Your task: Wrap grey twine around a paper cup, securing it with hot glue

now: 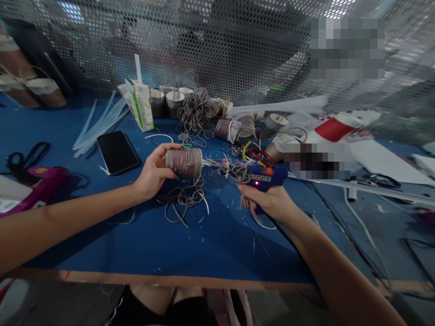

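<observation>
My left hand (155, 171) grips a small cylinder wrapped in grey and reddish cord (185, 163), lying on its side above the table. In my right hand (268, 199) is a blue glue gun (272, 176) with a red light lit; its nozzle points left at the cylinder's end. Tangled grey cord (238, 170) hangs about the gun's front and hides much of the nozzle, so I cannot tell whether the tip touches the cylinder. Loose loops of grey cord (185, 199) lie on the table below the cylinder.
A black phone (117, 151), clear glue sticks (102, 122) and a drink carton (141, 104) are at the left. Behind are a cord bundle (199, 108) and several cord-wrapped cylinders. A purple glue gun (41, 185) lies far left. A perforated metal screen (204, 45) stands along the back.
</observation>
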Demonstrator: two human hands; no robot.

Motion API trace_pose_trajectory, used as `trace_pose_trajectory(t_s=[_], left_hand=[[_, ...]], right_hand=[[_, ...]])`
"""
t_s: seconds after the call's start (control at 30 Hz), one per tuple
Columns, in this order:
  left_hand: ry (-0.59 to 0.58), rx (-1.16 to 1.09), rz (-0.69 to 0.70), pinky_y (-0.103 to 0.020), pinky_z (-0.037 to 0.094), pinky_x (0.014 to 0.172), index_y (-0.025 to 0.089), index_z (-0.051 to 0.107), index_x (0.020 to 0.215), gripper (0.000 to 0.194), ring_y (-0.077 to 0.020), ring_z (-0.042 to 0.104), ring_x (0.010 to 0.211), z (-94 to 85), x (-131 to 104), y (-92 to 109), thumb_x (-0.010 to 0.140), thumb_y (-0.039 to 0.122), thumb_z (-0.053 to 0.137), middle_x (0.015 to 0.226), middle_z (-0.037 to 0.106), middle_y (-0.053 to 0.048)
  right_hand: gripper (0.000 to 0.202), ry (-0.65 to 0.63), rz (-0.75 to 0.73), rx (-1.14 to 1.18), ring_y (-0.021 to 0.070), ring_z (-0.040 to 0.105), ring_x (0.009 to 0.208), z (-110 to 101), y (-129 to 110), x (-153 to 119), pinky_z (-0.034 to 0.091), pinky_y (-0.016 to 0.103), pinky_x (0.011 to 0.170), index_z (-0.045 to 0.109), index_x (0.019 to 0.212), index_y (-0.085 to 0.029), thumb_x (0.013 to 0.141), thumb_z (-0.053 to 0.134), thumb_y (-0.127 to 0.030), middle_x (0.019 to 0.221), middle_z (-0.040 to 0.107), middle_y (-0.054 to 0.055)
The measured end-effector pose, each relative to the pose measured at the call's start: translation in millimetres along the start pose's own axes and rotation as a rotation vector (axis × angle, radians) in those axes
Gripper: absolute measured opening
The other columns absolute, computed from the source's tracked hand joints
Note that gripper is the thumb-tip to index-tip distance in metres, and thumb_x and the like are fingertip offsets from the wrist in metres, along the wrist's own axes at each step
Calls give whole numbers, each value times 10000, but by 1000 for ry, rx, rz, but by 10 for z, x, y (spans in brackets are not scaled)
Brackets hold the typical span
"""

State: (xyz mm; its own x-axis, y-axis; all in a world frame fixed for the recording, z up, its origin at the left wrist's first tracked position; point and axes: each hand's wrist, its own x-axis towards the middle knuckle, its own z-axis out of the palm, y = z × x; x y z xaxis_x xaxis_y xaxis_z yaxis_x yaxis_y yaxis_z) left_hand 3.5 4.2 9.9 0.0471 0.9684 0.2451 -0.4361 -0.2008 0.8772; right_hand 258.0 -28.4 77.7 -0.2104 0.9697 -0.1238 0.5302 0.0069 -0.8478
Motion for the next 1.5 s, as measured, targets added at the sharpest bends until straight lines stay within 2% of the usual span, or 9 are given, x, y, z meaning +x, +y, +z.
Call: trace_pose_trajectory(t_s=[0.33,0.67,0.97,1.3,1.5], left_hand=[[-34,62,15,-256,435,577,238,599,996,572,-170,572,770,-33,1,-13,468,16,601,870,619,0],[-4,38,-5,-234,432,535,230,614,981,557,-140,567,690,-14,0,1,467,16,617,810,609,12],[10,24,-19,-236,423,529,233,617,969,550,-143,553,700,-23,2,3,465,11,613,817,596,6],[39,-6,-35,-236,447,549,225,625,955,534,-150,571,755,-7,12,14,463,17,611,921,622,-11],[53,-4,-43,-244,432,546,220,620,948,531,-145,545,718,-4,9,16,458,17,599,853,585,-6]], right_hand=[[343,-21,-6,-8,137,505,326,-6,-36,-17,457,265,398,484,434,-242,708,645,-371,325,495,-8],[263,-22,39,-1,135,504,328,-3,-21,-19,436,256,400,491,472,-234,690,618,-309,340,515,-6],[216,-49,32,9,124,497,317,-5,-59,-22,422,242,382,489,500,-234,672,606,-292,349,508,-19],[254,-64,30,9,115,483,306,-3,-64,-18,425,231,363,470,458,-232,660,611,-293,338,483,-32],[275,-67,27,6,99,456,297,5,-76,-15,404,221,351,466,414,-227,656,591,-270,337,476,-29]])
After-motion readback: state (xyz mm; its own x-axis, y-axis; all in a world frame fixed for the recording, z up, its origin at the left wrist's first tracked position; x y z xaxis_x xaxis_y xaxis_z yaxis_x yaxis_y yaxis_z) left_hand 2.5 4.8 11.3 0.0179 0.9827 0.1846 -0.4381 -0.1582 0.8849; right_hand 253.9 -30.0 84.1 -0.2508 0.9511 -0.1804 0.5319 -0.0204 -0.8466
